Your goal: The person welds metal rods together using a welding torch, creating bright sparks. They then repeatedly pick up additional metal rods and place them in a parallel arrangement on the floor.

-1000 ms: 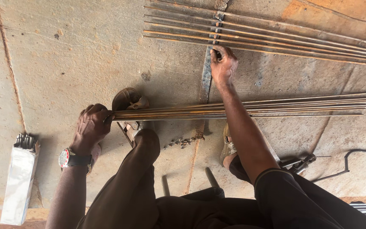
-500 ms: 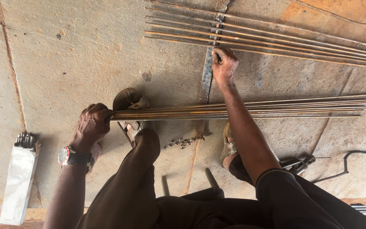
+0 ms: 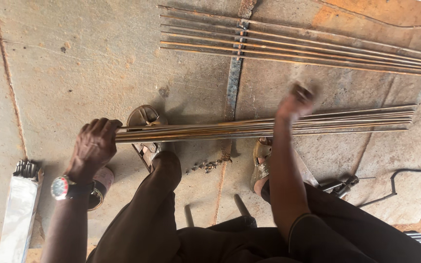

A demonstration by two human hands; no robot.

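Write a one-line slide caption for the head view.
Left hand grips the end of a bundle of metal rods above a concrete floor; the blurred right hand is over the bundle.

Left hand fisted around left end of a bundle of thin steel rods running across mid-frame. Right hand blurred, just above the bundle, grip unclear. Second row of rods lies flat at upper right on concrete floor. Sandalled feet under bundle. Silver packet of rods at lower left.
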